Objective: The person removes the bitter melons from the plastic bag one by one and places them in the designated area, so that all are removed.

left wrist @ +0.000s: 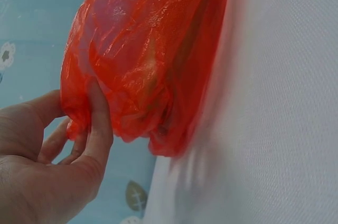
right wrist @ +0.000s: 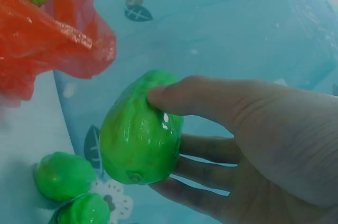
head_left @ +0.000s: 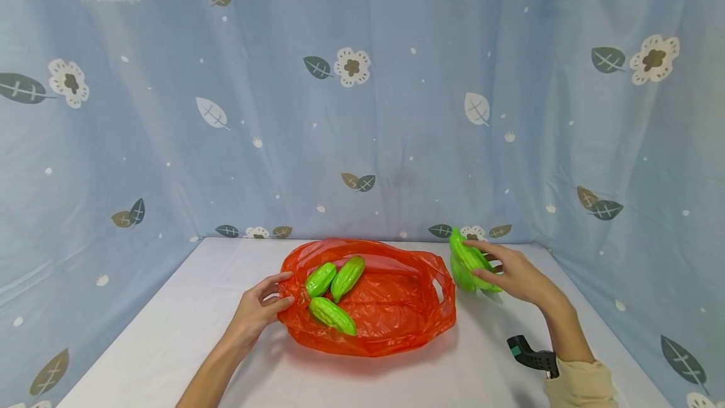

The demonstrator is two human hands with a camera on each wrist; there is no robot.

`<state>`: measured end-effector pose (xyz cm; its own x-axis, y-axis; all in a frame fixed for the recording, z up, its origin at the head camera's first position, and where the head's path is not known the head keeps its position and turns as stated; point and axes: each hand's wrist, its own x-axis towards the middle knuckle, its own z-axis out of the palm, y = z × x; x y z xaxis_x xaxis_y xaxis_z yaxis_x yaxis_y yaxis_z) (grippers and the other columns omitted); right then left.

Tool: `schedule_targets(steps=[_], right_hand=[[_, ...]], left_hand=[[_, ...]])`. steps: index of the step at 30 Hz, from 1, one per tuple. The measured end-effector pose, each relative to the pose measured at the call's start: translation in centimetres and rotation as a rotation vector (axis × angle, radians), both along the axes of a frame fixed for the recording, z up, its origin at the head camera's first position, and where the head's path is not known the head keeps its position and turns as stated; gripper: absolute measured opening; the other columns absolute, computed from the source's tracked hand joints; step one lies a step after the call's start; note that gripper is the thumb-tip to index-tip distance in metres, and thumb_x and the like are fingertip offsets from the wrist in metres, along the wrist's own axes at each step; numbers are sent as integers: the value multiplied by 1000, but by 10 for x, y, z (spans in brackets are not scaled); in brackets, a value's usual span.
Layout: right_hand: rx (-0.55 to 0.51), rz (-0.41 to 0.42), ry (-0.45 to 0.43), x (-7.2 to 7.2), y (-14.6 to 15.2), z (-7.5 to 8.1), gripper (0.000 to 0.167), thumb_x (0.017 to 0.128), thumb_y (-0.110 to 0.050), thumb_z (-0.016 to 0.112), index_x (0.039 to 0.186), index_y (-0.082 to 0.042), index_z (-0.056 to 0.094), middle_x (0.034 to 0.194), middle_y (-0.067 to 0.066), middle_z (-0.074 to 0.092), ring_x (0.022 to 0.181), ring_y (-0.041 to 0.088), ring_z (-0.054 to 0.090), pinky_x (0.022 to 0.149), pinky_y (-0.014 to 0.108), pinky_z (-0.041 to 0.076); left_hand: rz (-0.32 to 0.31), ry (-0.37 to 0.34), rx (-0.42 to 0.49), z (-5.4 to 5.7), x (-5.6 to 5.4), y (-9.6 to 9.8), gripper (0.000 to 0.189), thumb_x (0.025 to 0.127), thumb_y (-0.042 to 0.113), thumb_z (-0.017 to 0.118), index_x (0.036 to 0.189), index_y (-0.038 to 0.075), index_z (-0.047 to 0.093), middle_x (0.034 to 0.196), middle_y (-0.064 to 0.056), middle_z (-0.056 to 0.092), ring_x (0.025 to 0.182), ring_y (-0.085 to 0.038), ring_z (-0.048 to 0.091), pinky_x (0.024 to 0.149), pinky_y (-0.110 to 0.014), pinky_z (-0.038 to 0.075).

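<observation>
A red plastic bag lies spread with its mouth facing up, and three green bitter melons rest in its left part. My left hand pinches the bag's left rim between thumb and fingers; the left wrist view shows the thin red film gathered there. To the right of the bag, my right hand holds another bitter melon, thumb on one side and fingers on the other. Two more bitter melons sit below it, partly hidden in the head view.
A white tabletop runs under everything. Behind and at both sides hangs a blue curtain with leaf and flower prints. A black wrist strap sticks out from the right forearm. The bag's right handle stands close to the melons.
</observation>
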<state>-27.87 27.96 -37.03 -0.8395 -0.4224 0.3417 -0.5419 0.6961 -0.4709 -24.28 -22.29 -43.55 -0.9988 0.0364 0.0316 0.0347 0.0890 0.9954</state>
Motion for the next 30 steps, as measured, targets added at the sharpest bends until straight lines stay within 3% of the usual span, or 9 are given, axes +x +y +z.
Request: schedule_targets(steps=[12, 30], right_hand=[[9, -158, -48, -6, 11, -6, 57, 91, -15, 69, 142, -5, 48, 136, 28, 54, 107, 43, 62, 75, 44, 60], [36, -319, -55, -20, 40, -33, 58, 95, -18, 64, 146, 0, 41, 137, 35, 49, 112, 54, 57, 82, 58, 54]], left_hand=[[4, -1, -2, 1, 2, 0, 59, 87, 15, 74, 141, 11, 50, 124, -17, 56, 97, -12, 69, 80, -31, 60], [4, 4, -9, 2, 2, 0, 58, 87, 15, 74, 140, 11, 50, 124, -17, 56, 97, -12, 69, 80, -30, 60]])
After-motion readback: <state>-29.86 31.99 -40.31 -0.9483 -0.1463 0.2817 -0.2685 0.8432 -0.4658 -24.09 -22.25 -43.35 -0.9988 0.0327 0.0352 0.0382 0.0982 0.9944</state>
